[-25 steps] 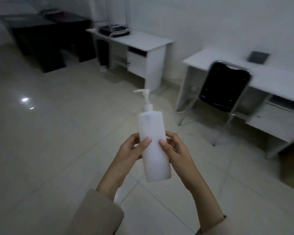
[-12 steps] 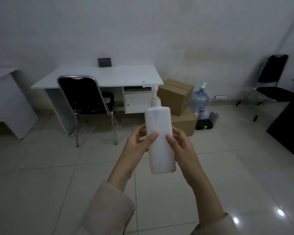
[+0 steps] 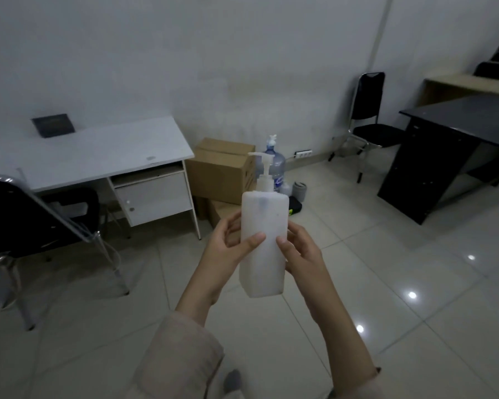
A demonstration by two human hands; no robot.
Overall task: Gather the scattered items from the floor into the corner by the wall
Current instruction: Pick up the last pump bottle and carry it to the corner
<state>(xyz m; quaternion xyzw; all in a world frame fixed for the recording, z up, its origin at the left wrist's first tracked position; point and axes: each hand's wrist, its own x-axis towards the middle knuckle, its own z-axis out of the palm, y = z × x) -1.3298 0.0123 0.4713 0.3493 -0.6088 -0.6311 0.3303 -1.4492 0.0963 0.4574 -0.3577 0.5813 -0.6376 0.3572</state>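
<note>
A tall white pump bottle (image 3: 264, 240) stands upright in front of me, held from both sides. My left hand (image 3: 228, 249) grips its left edge with the thumb across the front. My right hand (image 3: 301, 251) grips its right edge the same way. Behind it, by the wall, sit cardboard boxes (image 3: 219, 171), a blue water jug with a pump (image 3: 275, 164), a small grey cup (image 3: 299, 190) and a dark item with a green mark (image 3: 295, 208) on the floor.
A white desk (image 3: 104, 152) with a drawer unit stands at left, with a black chair (image 3: 35, 220) before it. A black desk (image 3: 450, 145) and another black chair (image 3: 368, 116) stand at right. A power strip (image 3: 303, 153) lies at the wall base. Tiled floor lies between.
My view has swung right across the room, from the desks toward the boxes and jug by the wall, and come closer to them. Both hands keep the same hold on the bottle.
</note>
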